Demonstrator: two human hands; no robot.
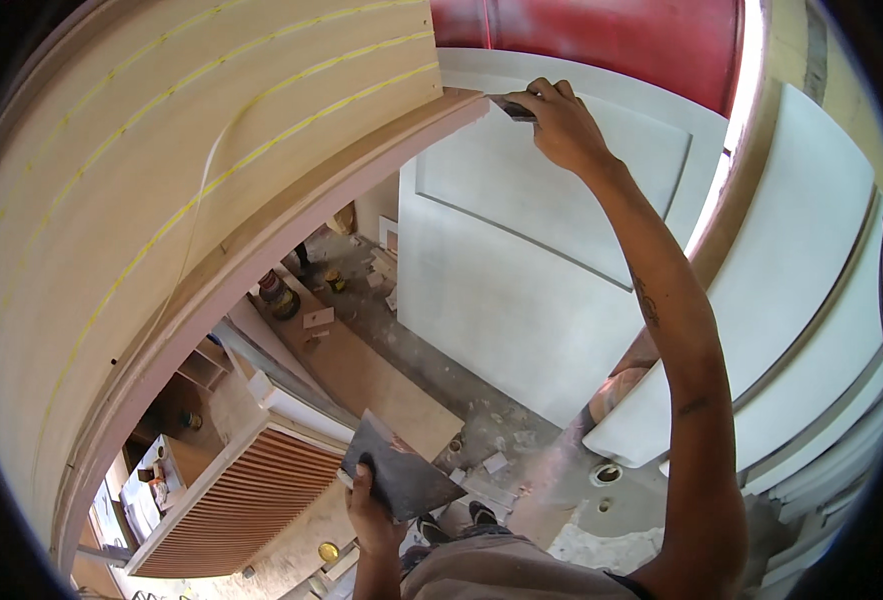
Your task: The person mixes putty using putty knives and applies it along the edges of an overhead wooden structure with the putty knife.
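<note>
My right hand (pixel 567 128) is raised at the upper middle, its fingers closed around a dark putty knife (pixel 514 108). The blade meets the right end of a long pinkish edge strip (pixel 311 203) on a large wooden panel (pixel 291 110). Low in front of me, my left hand (pixel 373 515) grips a flat dark grey plate (pixel 401 468) by its lower left side, with the thumb on top. A smear of pinkish paste shows near the plate's upper right edge. Yellow lines run along the panel's face, and a thin pale strip (pixel 206 175) hangs across it.
A white panelled door (pixel 531 290) stands beyond my right arm, below a red surface (pixel 601 40). White curved panels (pixel 801 270) lean at the right. At lower left is a slatted wooden front (pixel 246 490). A long board (pixel 361 365), cans and scraps lie on the floor.
</note>
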